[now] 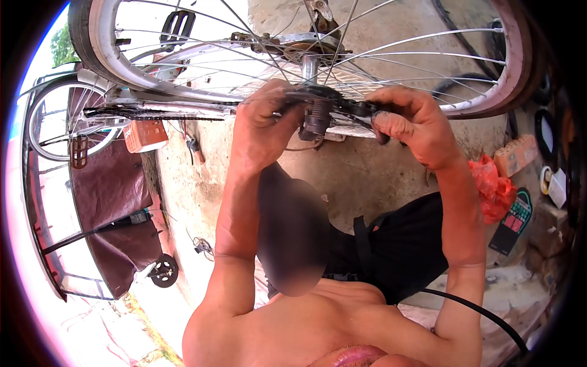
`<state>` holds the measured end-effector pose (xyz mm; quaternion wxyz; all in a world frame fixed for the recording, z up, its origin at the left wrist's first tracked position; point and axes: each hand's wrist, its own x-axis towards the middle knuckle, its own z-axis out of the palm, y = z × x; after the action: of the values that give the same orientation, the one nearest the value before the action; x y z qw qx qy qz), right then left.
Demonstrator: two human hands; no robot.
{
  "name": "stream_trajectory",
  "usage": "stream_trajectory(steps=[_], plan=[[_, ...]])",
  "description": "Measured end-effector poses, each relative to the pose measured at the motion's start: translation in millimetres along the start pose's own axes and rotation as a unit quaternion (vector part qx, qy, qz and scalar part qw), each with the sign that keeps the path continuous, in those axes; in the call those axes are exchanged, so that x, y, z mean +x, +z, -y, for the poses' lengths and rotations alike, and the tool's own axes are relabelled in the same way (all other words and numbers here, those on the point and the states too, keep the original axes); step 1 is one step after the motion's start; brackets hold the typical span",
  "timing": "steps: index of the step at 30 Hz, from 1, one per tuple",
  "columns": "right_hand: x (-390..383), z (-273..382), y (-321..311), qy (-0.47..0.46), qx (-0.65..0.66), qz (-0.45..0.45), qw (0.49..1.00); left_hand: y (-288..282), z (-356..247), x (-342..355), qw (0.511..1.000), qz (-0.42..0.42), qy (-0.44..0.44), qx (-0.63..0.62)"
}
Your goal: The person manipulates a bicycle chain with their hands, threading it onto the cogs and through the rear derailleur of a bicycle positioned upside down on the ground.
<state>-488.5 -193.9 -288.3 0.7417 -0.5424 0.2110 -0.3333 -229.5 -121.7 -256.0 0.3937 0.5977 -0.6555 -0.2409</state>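
In front of me is a bicycle wheel (pixel 504 55) with thin metal spokes and a silver hub axle (pixel 310 68). Just below the axle sits a black, greasy part with a ribbed, spring-like body (pixel 317 116). My left hand (pixel 266 125) closes on its left side, thumb and fingers curled against it. On the other side, my right hand (pixel 416 122) pinches a black, chain-like piece (pixel 361 108) between thumb and fingers. A bicycle chain (pixel 165 118) stretches away to the left. The fingers partly hide where these parts meet.
At left stand another bicycle wheel (pixel 40 125), a brown pedal (pixel 79 151) and an orange-white box (pixel 145 136). On the right lie a red plastic bag (pixel 491 189), a brick (pixel 515 155) and a dark flat package (pixel 512 223). A black cable (pixel 483 311) curves past my right arm.
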Motion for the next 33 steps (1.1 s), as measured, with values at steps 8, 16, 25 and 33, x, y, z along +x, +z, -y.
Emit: stream_trajectory(steps=[8, 16, 25, 33], plan=[[5, 19, -1, 0.119, -0.117, 0.004, 0.986, -5, 2, 1, 0.999, 0.037, -0.005, -0.002], [6, 9, -6, 0.064, -0.099, -0.009, 0.993, -8, 2, 2, 0.999, 0.053, 0.011, -0.003], [9, 7, -25, 0.130, -0.079, 0.042, 0.987, -6, 0, 1, 0.999, 0.039, 0.020, -0.025], [1, -6, -48, 0.092, -0.060, 0.055, 0.992, -5, 3, 2, 0.999, 0.040, 0.024, -0.013]])
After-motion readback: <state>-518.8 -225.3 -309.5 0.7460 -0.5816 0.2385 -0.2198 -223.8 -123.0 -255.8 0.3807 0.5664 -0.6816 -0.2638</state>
